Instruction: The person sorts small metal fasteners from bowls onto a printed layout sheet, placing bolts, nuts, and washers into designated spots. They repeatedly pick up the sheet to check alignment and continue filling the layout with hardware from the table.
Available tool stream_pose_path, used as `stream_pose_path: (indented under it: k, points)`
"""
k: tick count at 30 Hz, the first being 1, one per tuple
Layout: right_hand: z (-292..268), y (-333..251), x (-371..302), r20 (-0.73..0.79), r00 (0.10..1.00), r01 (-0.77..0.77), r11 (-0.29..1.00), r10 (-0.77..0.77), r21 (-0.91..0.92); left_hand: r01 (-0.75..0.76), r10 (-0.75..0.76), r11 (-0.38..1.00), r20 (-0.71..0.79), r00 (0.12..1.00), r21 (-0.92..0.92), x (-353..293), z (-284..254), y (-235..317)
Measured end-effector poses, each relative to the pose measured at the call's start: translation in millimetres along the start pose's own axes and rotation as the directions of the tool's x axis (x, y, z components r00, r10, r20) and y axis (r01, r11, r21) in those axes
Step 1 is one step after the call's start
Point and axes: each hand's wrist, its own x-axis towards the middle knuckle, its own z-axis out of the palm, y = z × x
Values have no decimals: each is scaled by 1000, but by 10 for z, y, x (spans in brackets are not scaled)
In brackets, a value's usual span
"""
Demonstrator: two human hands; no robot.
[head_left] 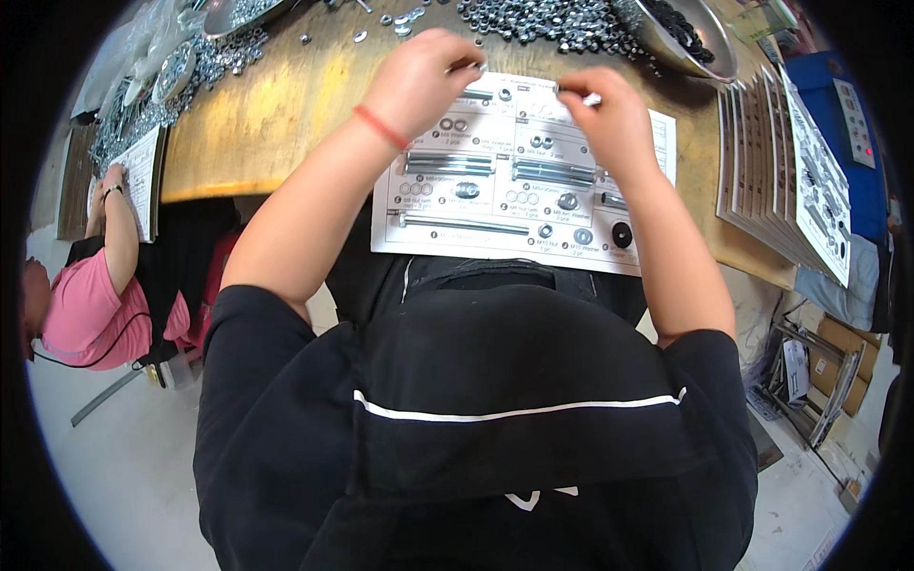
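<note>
A white hardware card with rows of bolts, nuts and washers lies at the table's front edge, its near part over my lap. Whether those pieces are printed or real I cannot tell. Above its far left part is my left hand, fingers pinched together, a small dark or metallic bit showing at the tips. My right hand is closed over the far right part, thumb and finger pressed on a small shiny piece too small to name. Beyond the card lies a pile of metal nuts.
Metal bowls of small parts stand at the back. Loose screws and plastic bags fill the far left. Upright stacked cards stand at right beside a blue box. At left, a person in a pink top handles another card stack.
</note>
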Motion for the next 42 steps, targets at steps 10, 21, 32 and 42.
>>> stream_pose_path:
  k: [10,21,32,42]
  points:
    - [254,-353,-873,350,916,255,959,-198,-126,60,-59,998,251,966,6,-1278,-250,185]
    - [181,-441,-872,307,940,196,972,-147,-133,117,-114,993,98,989,-21,-1324,-204,209]
    - [-242,550,252,134,985,-58,938,109,-341,63,-45,987,124,991,-145,110,231,107]
    - [263,840,776,28,995,-71,861,99,-504,240,-284,949,217,934,206,1097,1247,123]
